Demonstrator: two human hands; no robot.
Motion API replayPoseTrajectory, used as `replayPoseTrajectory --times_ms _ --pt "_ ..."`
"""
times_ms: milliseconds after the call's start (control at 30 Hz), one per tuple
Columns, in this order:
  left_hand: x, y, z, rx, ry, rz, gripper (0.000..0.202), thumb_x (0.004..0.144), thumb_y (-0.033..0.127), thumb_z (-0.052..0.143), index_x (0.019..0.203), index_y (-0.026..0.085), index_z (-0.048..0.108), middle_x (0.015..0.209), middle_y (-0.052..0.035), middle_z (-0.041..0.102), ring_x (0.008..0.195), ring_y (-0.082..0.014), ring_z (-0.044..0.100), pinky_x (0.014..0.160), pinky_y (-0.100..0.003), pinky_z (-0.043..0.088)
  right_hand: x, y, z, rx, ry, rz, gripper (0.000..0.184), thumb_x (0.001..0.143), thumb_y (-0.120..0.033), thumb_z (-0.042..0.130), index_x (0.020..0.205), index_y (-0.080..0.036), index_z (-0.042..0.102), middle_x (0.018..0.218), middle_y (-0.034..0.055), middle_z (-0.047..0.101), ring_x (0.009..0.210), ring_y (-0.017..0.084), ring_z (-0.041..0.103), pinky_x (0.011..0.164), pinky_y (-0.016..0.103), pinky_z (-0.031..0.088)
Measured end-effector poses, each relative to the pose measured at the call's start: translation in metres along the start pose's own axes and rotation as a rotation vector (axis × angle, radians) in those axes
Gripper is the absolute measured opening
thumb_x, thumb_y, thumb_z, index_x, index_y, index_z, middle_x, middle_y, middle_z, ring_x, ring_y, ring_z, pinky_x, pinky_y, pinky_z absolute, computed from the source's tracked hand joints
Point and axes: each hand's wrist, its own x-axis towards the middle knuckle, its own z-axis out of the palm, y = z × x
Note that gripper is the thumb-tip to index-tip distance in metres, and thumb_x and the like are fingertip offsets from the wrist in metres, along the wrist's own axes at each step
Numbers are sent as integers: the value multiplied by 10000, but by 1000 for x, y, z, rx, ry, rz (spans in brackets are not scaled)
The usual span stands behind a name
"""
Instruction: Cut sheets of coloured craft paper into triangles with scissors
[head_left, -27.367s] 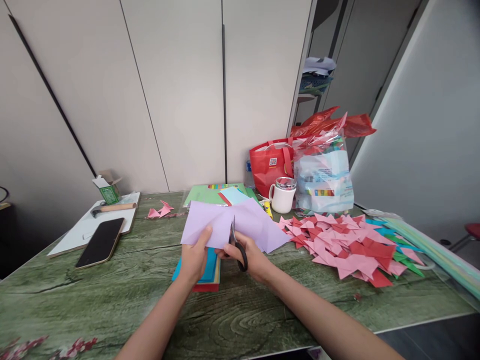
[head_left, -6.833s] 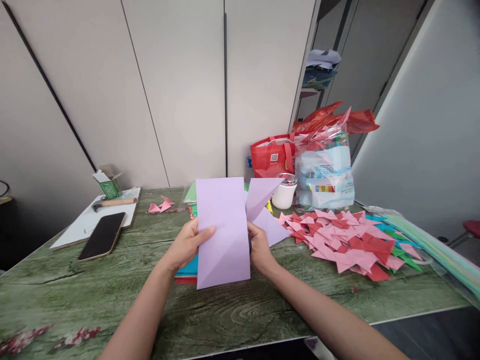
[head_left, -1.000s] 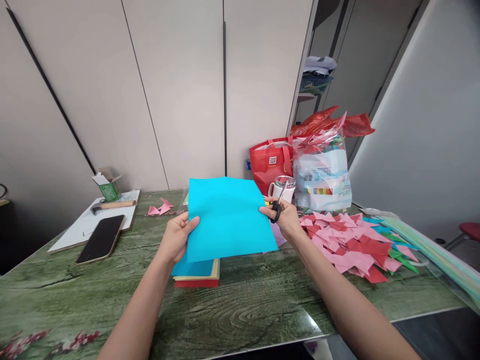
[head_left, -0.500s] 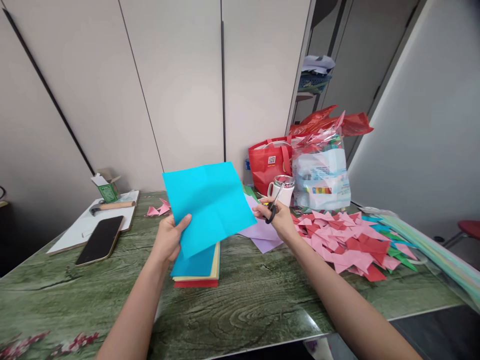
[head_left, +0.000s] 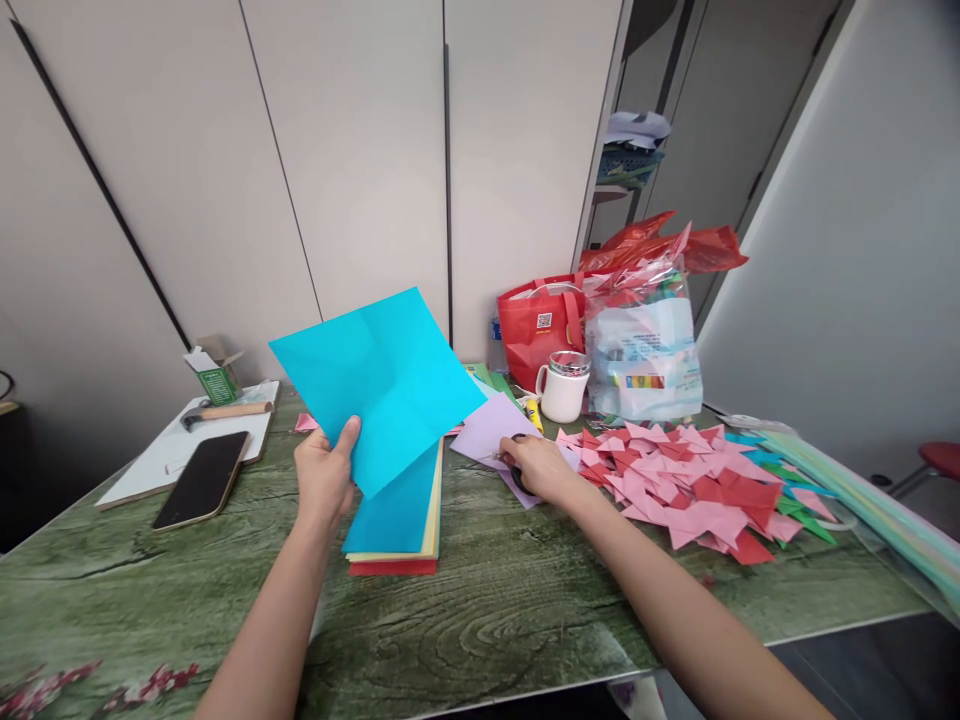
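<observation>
My left hand point(head_left: 324, 480) pinches the lower corner of a creased cyan paper sheet point(head_left: 379, 380) and holds it tilted in the air above a stack of coloured paper point(head_left: 397, 525). My right hand point(head_left: 538, 468) rests low on the table, closed around black-handled scissors point(head_left: 514, 474) that lie on lilac paper pieces point(head_left: 487, 430). Most of the scissors are hidden under the hand.
A heap of pink and red folded triangles point(head_left: 690, 490) lies to the right. A white mug point(head_left: 564, 390), red bag point(head_left: 536, 325) and plastic bag point(head_left: 645, 340) stand behind. A phone point(head_left: 201, 480), hammer point(head_left: 225, 410) and green box point(head_left: 214, 380) sit at left on the green table point(head_left: 465, 620).
The left hand swung the cyan sheet up and to the left. The right hand let go of the sheet's edge and came down onto the lilac paper with the scissors.
</observation>
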Motion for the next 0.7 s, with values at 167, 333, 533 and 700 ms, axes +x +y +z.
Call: replayPoseTrajectory --times_ms 167,333,533,700 --pt "0 1 -1 -16 -21 -32 360 596 336 718 898 156 645 1028 -94 657 936 -286 597 779 -417 504 5 2 9 97 98 89 117 734 -161 533 850 -168 548 768 75 628 715 197 574 564 247 318" --pt "-1 3 -1 -27 -5 -24 366 603 353 712 912 170 644 1032 -76 657 935 -268 598 772 -390 508 11 1 11 561 346 181 231 790 -393 487 868 -176 488 740 35 600 648 149 562 573 252 405" --pt "-4 2 3 54 -106 -50 357 565 382 727 815 138 652 819 -64 706 790 -253 637 662 -336 525 13 -6 4 1650 440 219 415 621 -468 646 907 -193 528 708 -12 568 585 119 551 493 245 467" --pt "-9 0 4 68 -219 -182 364 571 407 717 803 138 639 757 -73 707 696 -249 652 597 -341 530 10 -11 2 1647 461 198 419 483 -276 767 850 -187 586 611 -59 520 496 65 474 440 181 389"
